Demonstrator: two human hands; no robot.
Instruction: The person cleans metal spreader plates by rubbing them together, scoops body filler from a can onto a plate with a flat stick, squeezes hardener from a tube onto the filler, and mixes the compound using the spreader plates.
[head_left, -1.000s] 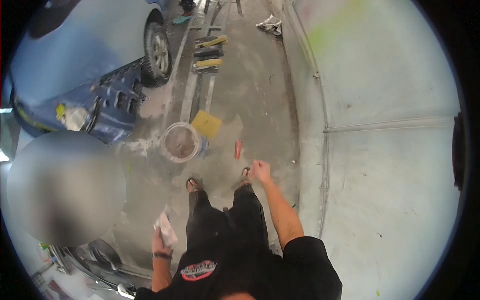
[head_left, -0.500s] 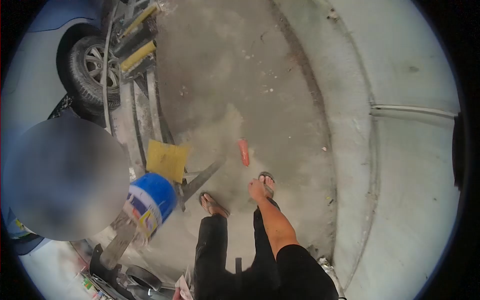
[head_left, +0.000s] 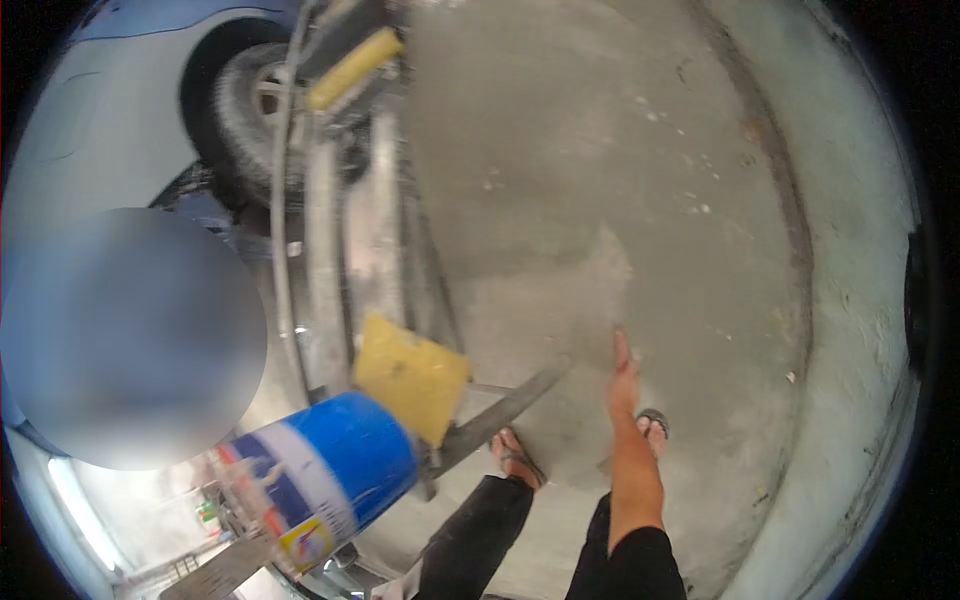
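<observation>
My right hand (head_left: 624, 385) reaches down over the concrete floor, its fingers closed around a red, roughly cylindrical piece (head_left: 621, 345). Only the far end of that piece shows beyond the fingers, and motion blurs it. My left hand is out of view. At the bottom edge, a pale, paper-like scrap (head_left: 403, 583) shows in part beside my dark trouser leg. Left of my feet stands a metal stand (head_left: 325, 240), with a yellow sheet (head_left: 412, 378) on its near end. Next to the sheet is a blue and white paint bucket (head_left: 325, 468).
A car wheel (head_left: 245, 110) and pale car body (head_left: 130, 110) are at upper left, near a yellow padded bar (head_left: 355, 70) on the stand. One stand leg (head_left: 510, 405) juts toward my feet. A pale wall or panel (head_left: 870, 300) curves along the right. A round blur hides part of the left.
My right hand has gone down to the red piece, which lay on the floor before. The view has shifted, so the stand and bucket sit lower and further right. My left fingertips have left view.
</observation>
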